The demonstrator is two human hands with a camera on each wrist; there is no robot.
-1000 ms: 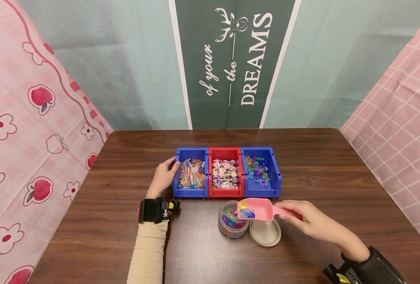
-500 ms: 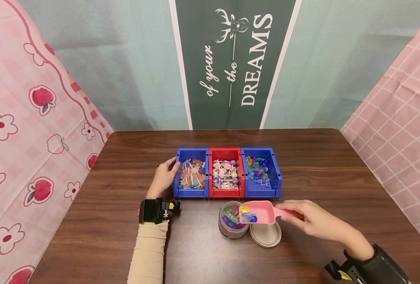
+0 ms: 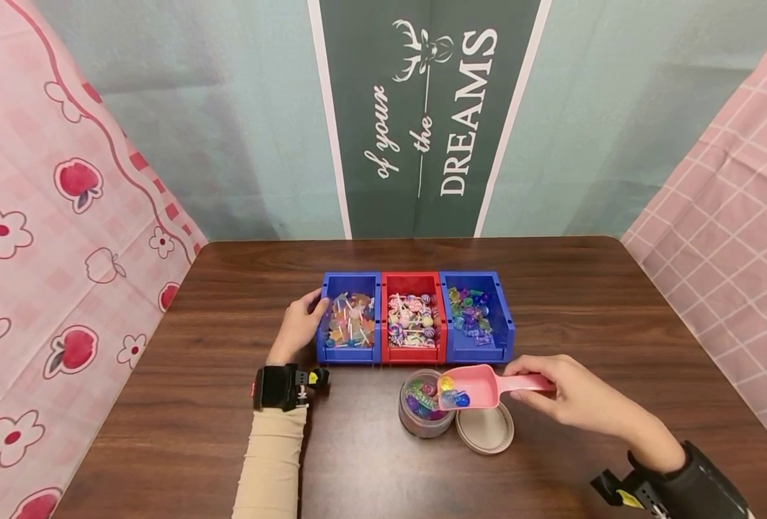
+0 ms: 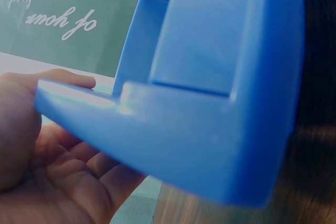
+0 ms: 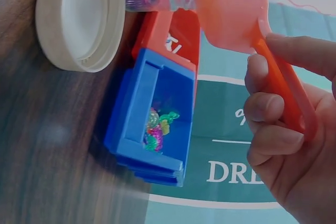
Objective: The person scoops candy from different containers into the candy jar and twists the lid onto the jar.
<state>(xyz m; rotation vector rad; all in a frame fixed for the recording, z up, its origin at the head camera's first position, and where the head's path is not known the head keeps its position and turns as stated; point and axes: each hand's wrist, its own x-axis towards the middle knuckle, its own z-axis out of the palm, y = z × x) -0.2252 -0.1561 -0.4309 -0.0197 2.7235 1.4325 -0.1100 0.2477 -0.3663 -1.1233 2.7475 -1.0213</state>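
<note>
My right hand [image 3: 568, 396] grips the handle of a pink scoop [image 3: 481, 386], its fingers curled round it in the right wrist view. A yellow piece and blue translucent pieces [image 3: 455, 398] lie near the scoop's front lip. The scoop hangs over the right rim of a clear jar [image 3: 425, 425] holding colourful translucent pieces. My left hand [image 3: 298, 324] holds the side wall of the left blue bin [image 3: 349, 355], thumb at the rim and fingers outside. In the left wrist view that bin [image 4: 173, 135] fills most of the frame.
A red bin [image 3: 413, 355] of small lollipop-like pieces stands in the middle of the row. Right of it is another blue bin [image 3: 500, 317] with translucent pieces. A round whitish lid [image 3: 486, 431] lies beside the jar on the brown wooden table [image 3: 357, 468]. Curtains enclose the back and sides.
The scoop dips slightly and shifts a little right, staying over the jar's edge with its pieces. The right hand has tilted, showing more of the handle. The left hand stays on the bin.
</note>
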